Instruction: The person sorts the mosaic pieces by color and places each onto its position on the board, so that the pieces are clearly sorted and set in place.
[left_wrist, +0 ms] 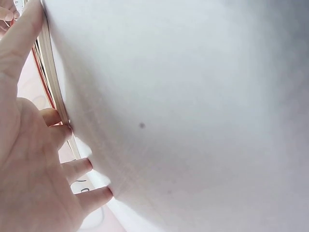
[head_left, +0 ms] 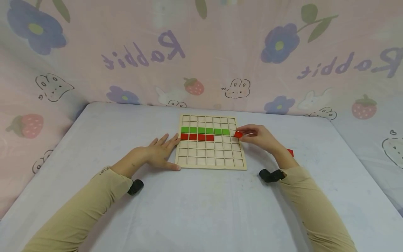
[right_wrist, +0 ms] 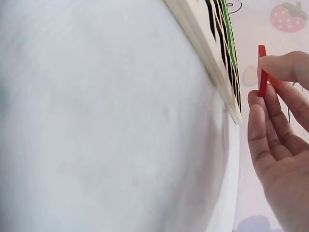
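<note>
A light wooden grid board [head_left: 211, 168] lies flat in the middle of the table. One of its rows holds several green square tiles [head_left: 201, 130], and the row nearer the person holds several red tiles [head_left: 197, 137] starting from the left. Above the board's right edge, my right hand [head_left: 259, 137] pinches a red tile [head_left: 238, 134] between thumb and fingers; the right wrist view shows that tile [right_wrist: 262, 71] edge-on. My left hand [head_left: 158, 153] has its fingers spread and touches the board's left edge, with the thumb by the near left corner.
Another red tile [head_left: 290, 152] lies on the white tabletop [head_left: 195, 210], partly hidden behind the right forearm. Black wrist devices [head_left: 136, 187] stick out under both sleeves. Behind the table hangs a patterned curtain [head_left: 207, 52] with rabbits, flowers and strawberries.
</note>
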`<action>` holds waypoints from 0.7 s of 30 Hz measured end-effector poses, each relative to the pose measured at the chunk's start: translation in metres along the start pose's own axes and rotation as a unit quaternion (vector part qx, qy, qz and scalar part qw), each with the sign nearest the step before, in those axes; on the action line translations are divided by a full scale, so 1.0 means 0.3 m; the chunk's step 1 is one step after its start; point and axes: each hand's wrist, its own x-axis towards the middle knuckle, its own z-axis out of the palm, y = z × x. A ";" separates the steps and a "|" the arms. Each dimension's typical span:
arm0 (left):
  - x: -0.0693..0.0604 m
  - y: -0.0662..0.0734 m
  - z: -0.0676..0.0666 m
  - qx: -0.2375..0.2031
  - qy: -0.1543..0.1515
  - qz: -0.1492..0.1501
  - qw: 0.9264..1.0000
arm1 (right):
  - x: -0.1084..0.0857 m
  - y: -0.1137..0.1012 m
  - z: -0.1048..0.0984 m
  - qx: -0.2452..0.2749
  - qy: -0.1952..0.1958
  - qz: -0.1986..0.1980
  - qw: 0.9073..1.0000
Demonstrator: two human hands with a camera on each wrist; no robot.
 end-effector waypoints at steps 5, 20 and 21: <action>0.000 0.001 0.001 0.001 0.002 0.000 1.000 | 0.016 -0.009 0.019 -0.004 -0.007 -0.006 1.000; -0.002 0.004 0.000 0.001 -0.003 -0.006 1.000 | 0.050 -0.035 0.060 0.002 -0.015 -0.031 0.999; -0.001 0.005 0.000 0.000 -0.004 -0.006 1.000 | 0.052 -0.036 0.062 0.001 -0.016 -0.032 0.999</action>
